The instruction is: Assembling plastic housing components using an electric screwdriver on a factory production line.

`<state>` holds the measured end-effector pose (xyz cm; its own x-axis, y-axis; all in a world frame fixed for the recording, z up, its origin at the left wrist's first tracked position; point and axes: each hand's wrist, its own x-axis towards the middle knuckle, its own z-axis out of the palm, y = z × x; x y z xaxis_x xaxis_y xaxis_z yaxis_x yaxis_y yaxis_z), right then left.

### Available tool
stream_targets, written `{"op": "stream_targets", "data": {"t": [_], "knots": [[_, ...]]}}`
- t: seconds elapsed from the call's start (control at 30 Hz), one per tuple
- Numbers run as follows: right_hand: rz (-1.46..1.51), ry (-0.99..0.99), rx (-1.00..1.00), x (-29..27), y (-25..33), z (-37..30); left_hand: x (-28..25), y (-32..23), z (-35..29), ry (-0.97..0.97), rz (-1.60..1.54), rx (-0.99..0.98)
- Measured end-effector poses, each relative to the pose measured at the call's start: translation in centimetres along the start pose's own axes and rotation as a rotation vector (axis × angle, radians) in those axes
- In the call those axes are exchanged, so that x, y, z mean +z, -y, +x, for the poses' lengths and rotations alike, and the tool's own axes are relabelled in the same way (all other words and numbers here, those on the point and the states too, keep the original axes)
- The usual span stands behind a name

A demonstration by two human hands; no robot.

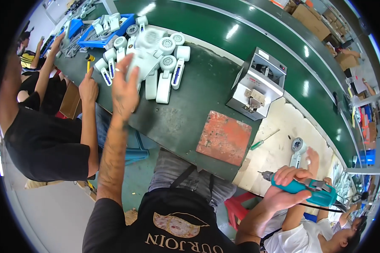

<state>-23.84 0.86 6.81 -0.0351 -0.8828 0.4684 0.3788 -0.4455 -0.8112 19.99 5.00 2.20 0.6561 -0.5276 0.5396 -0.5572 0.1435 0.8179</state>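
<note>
My left hand (126,90) reaches over the far left of the bench, its finger and thumb closed about the end of a pale handheld fan (144,64). Motion smears that fan, and its round head lies over a heap of similar white fans (168,63) with grilled heads and stubby handles. At the lower right, my right hand (280,195) wraps round a teal electric screwdriver (306,189). Its chuck and bit point left, and a black cord trails from its rear.
A worn red square pad (224,137) lies on the dark bench. Behind it stands a grey metal machine (259,86). Beside the pad are a green-handled screwdriver (264,140) and another fan (297,149). Blue trays (107,42) sit far left. Co-workers sit on both sides.
</note>
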Motion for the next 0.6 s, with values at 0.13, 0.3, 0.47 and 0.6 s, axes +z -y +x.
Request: {"op": "stream_targets", "data": {"t": [0.13, 0.3, 0.47, 0.6], "knots": [[-0.118, -0.075, 0.111, -0.3, 0.2, -2.1, -3.6, 10.9, 6.7, 0.043, 0.644, 0.202], [-0.035, 0.011, 0.232, -1.4, 0.2, -4.9, 4.4, -3.1, 2.0, 0.124, 0.478, 0.319], [-0.071, 0.021, 0.216, -2.5, 2.0, -5.6, 18.5, -16.2, -9.0, 1.007, -0.133, 0.193], [-0.131, -0.034, 0.204, -2.5, 3.0, -5.8, 29.0, -18.6, -17.4, 1.356, -0.146, 0.578]]}}
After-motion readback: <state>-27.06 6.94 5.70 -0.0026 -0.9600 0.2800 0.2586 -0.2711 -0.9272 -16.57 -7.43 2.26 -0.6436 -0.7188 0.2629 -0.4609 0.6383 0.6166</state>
